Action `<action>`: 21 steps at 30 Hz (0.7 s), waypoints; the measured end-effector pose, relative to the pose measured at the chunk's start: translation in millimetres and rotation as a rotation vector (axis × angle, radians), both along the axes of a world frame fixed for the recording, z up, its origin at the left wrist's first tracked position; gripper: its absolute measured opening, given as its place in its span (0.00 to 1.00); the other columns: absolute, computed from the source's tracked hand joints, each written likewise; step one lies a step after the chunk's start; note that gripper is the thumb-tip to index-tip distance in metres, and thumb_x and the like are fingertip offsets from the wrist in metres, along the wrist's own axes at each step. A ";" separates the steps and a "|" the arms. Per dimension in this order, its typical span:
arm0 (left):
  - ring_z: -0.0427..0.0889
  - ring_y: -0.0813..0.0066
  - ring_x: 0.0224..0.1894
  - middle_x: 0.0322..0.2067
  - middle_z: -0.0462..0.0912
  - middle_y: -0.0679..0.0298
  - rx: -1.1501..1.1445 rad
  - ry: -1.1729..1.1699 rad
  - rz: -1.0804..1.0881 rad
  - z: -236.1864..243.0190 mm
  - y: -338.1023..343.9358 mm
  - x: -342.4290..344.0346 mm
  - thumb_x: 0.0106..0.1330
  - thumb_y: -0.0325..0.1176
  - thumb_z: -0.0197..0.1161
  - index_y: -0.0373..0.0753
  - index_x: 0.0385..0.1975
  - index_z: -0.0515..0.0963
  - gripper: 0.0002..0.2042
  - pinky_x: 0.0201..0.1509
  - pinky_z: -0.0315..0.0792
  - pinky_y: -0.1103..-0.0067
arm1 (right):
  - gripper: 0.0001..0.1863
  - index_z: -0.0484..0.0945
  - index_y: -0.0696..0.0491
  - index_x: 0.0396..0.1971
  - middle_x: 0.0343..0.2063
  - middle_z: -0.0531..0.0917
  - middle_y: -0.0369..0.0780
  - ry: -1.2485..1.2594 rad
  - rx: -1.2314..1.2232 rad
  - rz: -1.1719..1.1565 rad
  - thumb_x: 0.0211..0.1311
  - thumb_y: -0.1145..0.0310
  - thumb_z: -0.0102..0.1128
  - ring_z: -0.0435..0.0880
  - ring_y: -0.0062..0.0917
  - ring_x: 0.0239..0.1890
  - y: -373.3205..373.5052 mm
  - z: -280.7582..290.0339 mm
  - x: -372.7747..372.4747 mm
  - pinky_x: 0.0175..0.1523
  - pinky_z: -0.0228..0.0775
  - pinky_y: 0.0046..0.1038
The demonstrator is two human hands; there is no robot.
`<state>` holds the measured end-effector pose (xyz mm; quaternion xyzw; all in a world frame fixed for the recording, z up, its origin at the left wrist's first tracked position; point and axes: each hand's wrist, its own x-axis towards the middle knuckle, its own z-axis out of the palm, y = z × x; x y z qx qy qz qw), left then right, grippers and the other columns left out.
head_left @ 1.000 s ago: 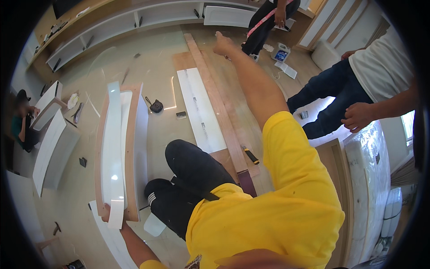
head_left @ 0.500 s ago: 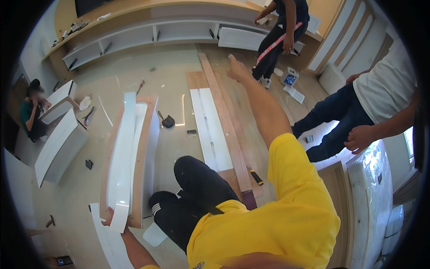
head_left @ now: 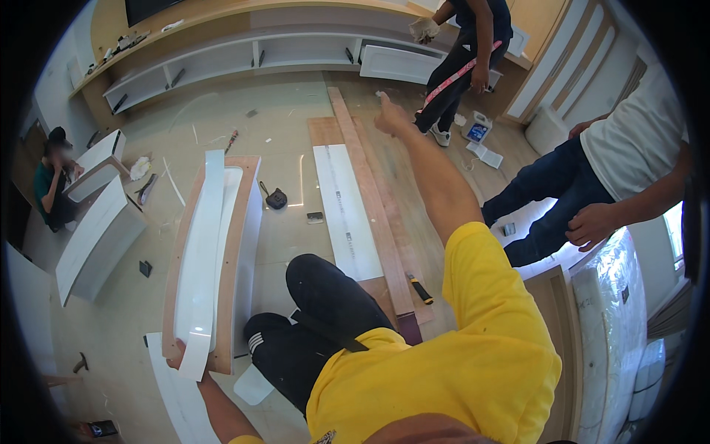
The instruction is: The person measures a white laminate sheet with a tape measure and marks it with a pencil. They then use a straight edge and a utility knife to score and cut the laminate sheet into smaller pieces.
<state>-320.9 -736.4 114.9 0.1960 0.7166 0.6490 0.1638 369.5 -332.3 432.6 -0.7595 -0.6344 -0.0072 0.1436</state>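
My left hand (head_left: 176,355) closes on the near end of a long, glossy white strip (head_left: 201,307). The strip lies lengthwise over a curved white panel with a wood-coloured rim (head_left: 231,259), in front of my bent knees. Part of that hand is hidden behind the strip's end. My right arm reaches far forward, and my right hand (head_left: 394,118) is held closed, with a small whitish bit at the fingertips too small to name. Beyond the hand stands a person in dark trousers (head_left: 447,81), near a low white cabinet.
A tape measure (head_left: 276,198) lies right of the curved panel. Long wooden boards (head_left: 366,200), a white board (head_left: 347,222) and a yellow-black utility knife (head_left: 421,291) are on the floor. One person (head_left: 621,163) stands at right; another (head_left: 50,181) crouches left beside curved panels (head_left: 100,237).
The person beyond my right hand has raised a pale gloved hand. My view has shifted slightly, while both my hands keep nearly the same places.
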 end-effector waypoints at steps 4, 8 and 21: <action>0.84 0.50 0.50 0.52 0.79 0.41 -0.106 0.059 0.125 7.0 1.0 7.9 0.64 0.33 0.71 0.22 0.59 0.65 0.30 0.52 0.82 0.63 | 0.48 0.45 0.52 0.78 0.50 0.84 0.56 0.053 -0.044 0.020 0.61 0.66 0.61 0.89 0.41 0.34 -14.0 -14.7 4.0 0.30 0.82 0.37; 0.84 0.49 0.50 0.52 0.79 0.41 -0.087 0.059 0.011 19.4 -5.7 12.8 0.64 0.34 0.71 0.22 0.59 0.65 0.30 0.52 0.83 0.63 | 0.48 0.47 0.54 0.77 0.46 0.85 0.55 0.046 0.014 0.050 0.60 0.66 0.64 0.89 0.40 0.32 -20.8 -13.9 6.8 0.29 0.83 0.36; 0.85 0.51 0.50 0.53 0.80 0.41 -0.095 0.055 0.022 29.6 -5.3 18.3 0.65 0.33 0.70 0.21 0.57 0.69 0.27 0.50 0.83 0.65 | 0.47 0.54 0.58 0.76 0.65 0.71 0.61 0.537 -0.613 0.402 0.69 0.41 0.57 0.71 0.55 0.67 -289.7 -237.2 -145.5 0.73 0.61 0.45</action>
